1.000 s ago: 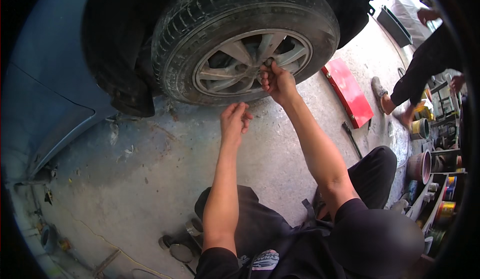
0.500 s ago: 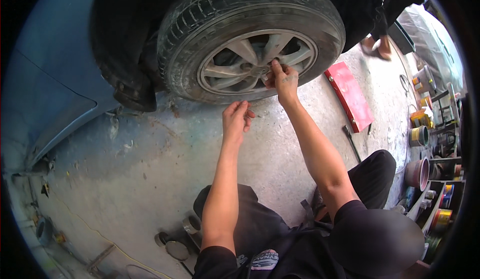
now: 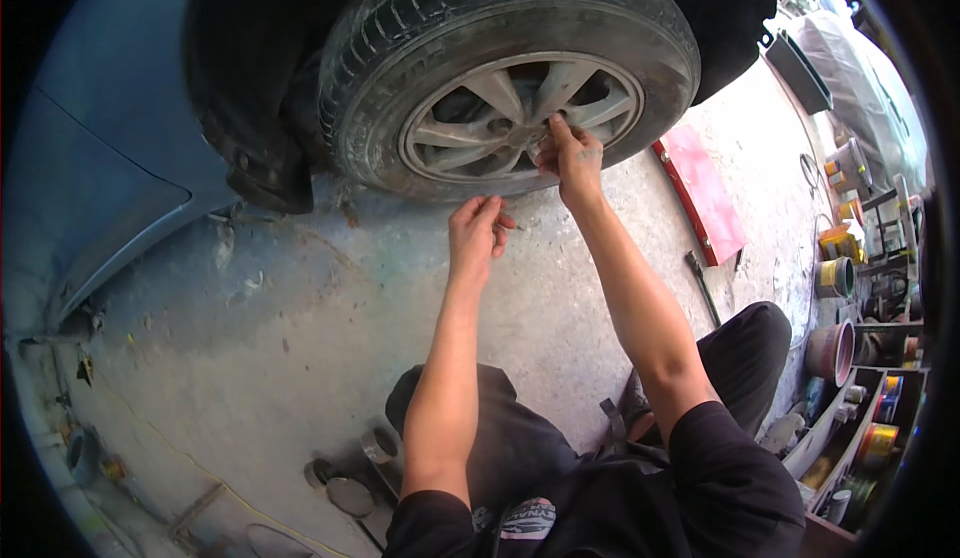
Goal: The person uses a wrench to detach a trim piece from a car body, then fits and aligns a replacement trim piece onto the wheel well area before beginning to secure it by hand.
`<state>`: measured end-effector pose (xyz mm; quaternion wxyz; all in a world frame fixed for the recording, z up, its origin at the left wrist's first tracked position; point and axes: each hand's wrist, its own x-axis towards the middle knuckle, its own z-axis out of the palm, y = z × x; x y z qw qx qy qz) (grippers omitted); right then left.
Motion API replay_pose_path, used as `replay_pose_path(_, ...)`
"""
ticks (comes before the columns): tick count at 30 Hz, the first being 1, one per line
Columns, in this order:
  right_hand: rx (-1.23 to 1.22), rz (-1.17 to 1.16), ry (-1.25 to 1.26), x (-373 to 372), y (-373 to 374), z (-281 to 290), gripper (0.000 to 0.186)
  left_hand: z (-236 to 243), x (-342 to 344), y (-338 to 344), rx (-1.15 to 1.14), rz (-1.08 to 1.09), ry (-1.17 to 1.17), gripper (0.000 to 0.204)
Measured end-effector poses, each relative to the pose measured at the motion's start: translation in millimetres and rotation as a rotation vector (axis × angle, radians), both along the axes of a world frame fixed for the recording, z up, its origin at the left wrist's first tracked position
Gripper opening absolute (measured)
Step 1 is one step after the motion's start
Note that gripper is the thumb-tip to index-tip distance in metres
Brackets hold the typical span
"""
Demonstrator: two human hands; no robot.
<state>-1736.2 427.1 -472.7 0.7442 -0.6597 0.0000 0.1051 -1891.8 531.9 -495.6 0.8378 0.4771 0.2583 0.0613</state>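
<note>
A dusty car wheel (image 3: 505, 128) with a silver spoked rim (image 3: 440, 140) and a worn black tyre (image 3: 375, 118) fills the top middle. At the rim's hub, beside a bolt hole, my right hand (image 3: 575, 161) is closed, its thumb and fingertips pressed together. Whatever lies in that pinch is too small and covered to make out. My left hand (image 3: 475, 238) hangs just below the tyre's lower edge, apart from it, with curled fingers drawn together. Its palm is hidden, so any small thing inside cannot be seen.
The blue car body (image 3: 110, 138) stands at left. On the concrete floor at right lie a red case (image 3: 703, 193) and a dark bar-shaped tool (image 3: 703, 288). Paint cans (image 3: 835, 276) and shelves line the right side. Round dark items (image 3: 350, 498) lie beside my knee.
The other person's legs and hand at upper right have left the view. The picture has shifted slightly. My right hand stays at the hub and my left below the tyre.
</note>
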Motion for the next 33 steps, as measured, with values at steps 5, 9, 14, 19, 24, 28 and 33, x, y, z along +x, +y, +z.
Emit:
replay_pose_path(5, 0.501, 0.109, 0.375, -1.4, -1.1, -2.0, 0.04, -9.5, 0.9, 2.9, -0.109, 0.144, 0.041, 0.017)
replay_pose_path(9, 0.026, 0.012, 0.165, -4.9, 0.9, 1.4, 0.042, -17.9, 2.6, 5.6, -0.205, 0.22, 0.057, 0.024)
replay_pose_path(14, 0.601, 0.169, 0.503, 4.1, -1.0, -2.6, 0.041, -20.0, -0.4, 6.0, -0.288, 0.245, -0.01, 0.025)
replay_pose_path(19, 0.275, 0.045, 0.346, 10.9, -2.6, -13.6, 0.039, -14.9, -2.9, 9.3, -0.309, 0.235, -0.035, 0.024)
replay_pose_path(24, 0.626, 0.16, 0.495, 10.4, -1.6, -6.9, 0.041, -7.5, -6.8, 12.2, -0.279, 0.244, -0.039, 0.025)
replay_pose_path(28, 0.218, 0.008, 0.383, 5.2, -0.5, -3.1, 0.038, -4.7, -10.2, 17.3, -0.231, 0.199, -0.029, 0.025)
replay_pose_path(33, 0.509, 0.101, 0.461, 8.5, 0.9, -1.6, 0.033, -4.6, -11.4, 15.3, -0.198, 0.2, -0.042, 0.026)
